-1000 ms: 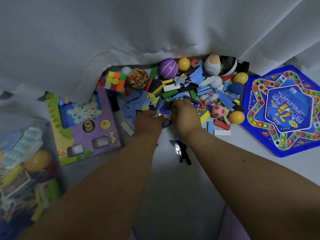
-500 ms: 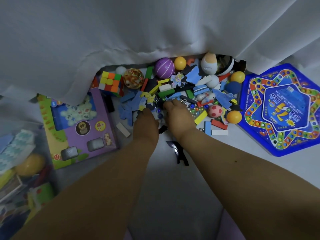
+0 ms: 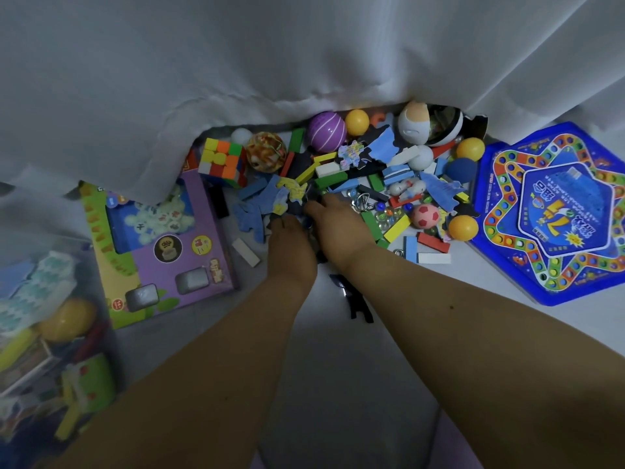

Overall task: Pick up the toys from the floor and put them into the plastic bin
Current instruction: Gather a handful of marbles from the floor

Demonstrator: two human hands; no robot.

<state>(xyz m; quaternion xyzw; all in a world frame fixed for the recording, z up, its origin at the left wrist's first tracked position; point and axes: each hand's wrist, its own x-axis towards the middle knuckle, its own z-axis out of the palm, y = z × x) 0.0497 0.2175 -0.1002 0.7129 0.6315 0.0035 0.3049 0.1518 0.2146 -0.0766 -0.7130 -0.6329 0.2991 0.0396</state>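
On the floor (image 3: pixel 338 384), under the curtain (image 3: pixel 236 62), toys (image 3: pixel 372 184) are lying jumbled, blocks pointing every way. Both hands, left hand (image 3: pixel 291 242) and right hand (image 3: pixel 338 225), are reaching in side by side; their grip is hidden. Far left, the bin (image 3: pixel 50 333) is standing.

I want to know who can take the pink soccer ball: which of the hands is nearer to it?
Right. The right hand lies in the toy pile just left of the pink soccer ball, with marbles between them. The left hand is farther left, beyond the right one.
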